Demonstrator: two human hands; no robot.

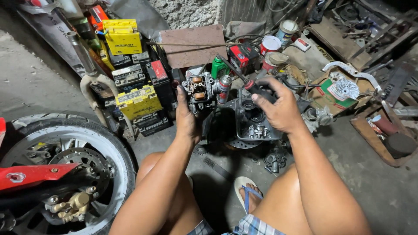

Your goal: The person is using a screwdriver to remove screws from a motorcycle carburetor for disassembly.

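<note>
My left hand [186, 117] grips a small grey metal carburetor [198, 89] with brass parts showing on top, held upright in front of me. In my right hand [278, 106] is a screwdriver [244, 80] with a black and red handle; its shaft points up and left, its tip close to the carburetor's right side. A small spray can [224, 88] with a red cap stands just behind, between the two. Below my right hand lies a dark engine cover [252, 124] on the floor.
A motorcycle front wheel [65, 165] with brake disc and gold caliper fills the lower left. Stacked yellow and black batteries [130, 78] stand behind it. Tins, a green bottle [219, 67], a cardboard box [335, 93] and loose parts crowd the back and right. My sandalled foot [248, 193] rests on the concrete.
</note>
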